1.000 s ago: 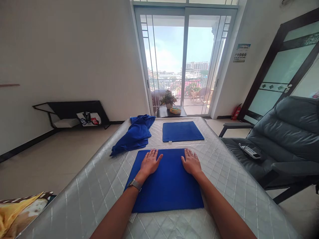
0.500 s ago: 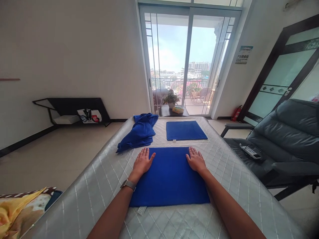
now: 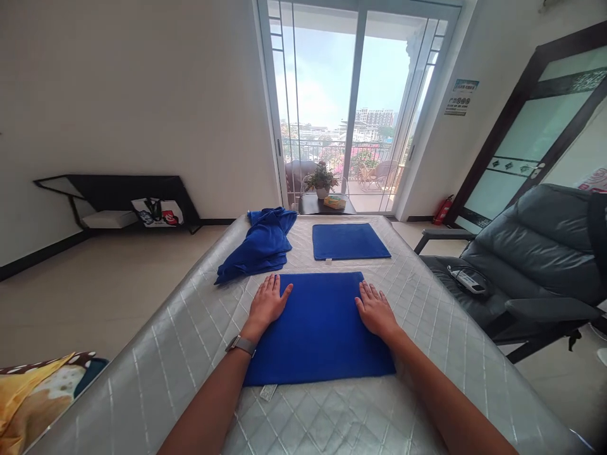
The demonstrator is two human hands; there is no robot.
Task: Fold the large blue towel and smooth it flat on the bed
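Note:
A blue cloth [image 3: 320,335], folded into a flat rectangle with a white label at its near edge, lies before me on the quilted mattress [image 3: 327,420]. My left hand [image 3: 268,302] rests flat across its left edge, fingers stretched out. On the opposite edge lies my right hand [image 3: 377,309], also flat with fingers extended. Neither hand grips anything. Beyond sits a second folded blue cloth [image 3: 351,241], likewise rectangular, with a small label. To its left a crumpled blue cloth [image 3: 260,243] is heaped in loose folds.
At the mattress's far end stands a small table with a potted plant [image 3: 322,180] and a tissue pack [image 3: 334,202]. A dark recliner [image 3: 531,265] with a corded controller [image 3: 467,279] is on the right. Patterned bedding [image 3: 47,395] lies at lower left.
The camera view has shifted slightly. My right hand has slid a little nearer along the cloth's right edge, so the far right corner now shows; my left hand stays on the left edge.

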